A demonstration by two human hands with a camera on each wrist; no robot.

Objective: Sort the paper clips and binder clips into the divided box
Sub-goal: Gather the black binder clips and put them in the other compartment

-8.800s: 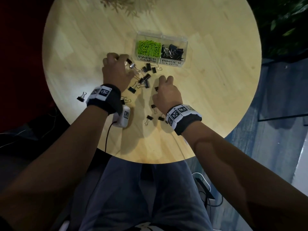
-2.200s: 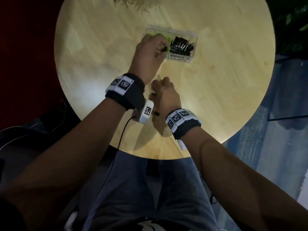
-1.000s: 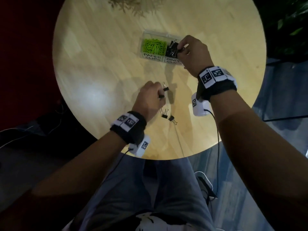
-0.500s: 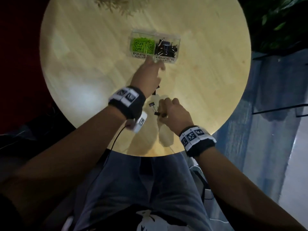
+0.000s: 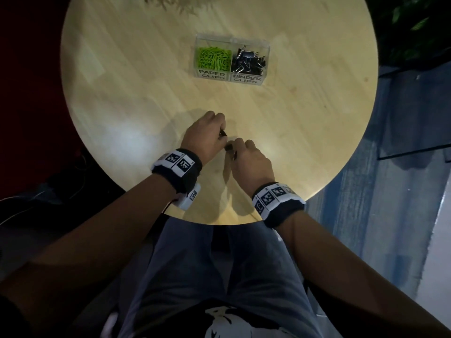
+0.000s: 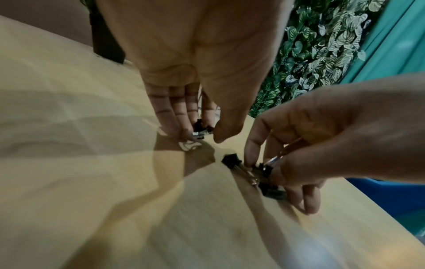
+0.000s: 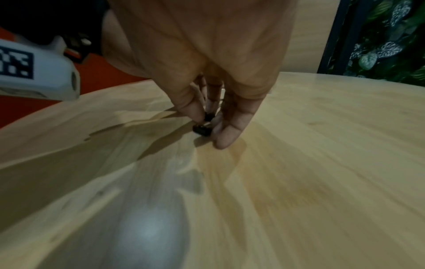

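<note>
The clear divided box (image 5: pixel 264 46) stands far on the round table, with green paper clips (image 5: pixel 214 58) in its left cell and black binder clips (image 5: pixel 249 62) in its right cell. Near the front of the table my left hand (image 5: pixel 220 135) pinches a black binder clip (image 6: pixel 199 129) against the wood. Just to its right my right hand (image 5: pixel 233 148) pinches another binder clip (image 7: pixel 202 128). In the left wrist view two more black clips (image 6: pixel 231 159) lie on the table right at the right hand's fingers (image 6: pixel 253 145).
The wooden table (image 5: pixel 146 98) has a round edge close to my lap. A leafy plant wall (image 6: pixel 322 45) stands beyond the far side. Dried grass (image 5: pixel 175 3) overhangs the table's back edge.
My left hand has drawn back from the box to the front of the table and now pinches a clip beside the right hand. The right hand stays at the last clips.
</note>
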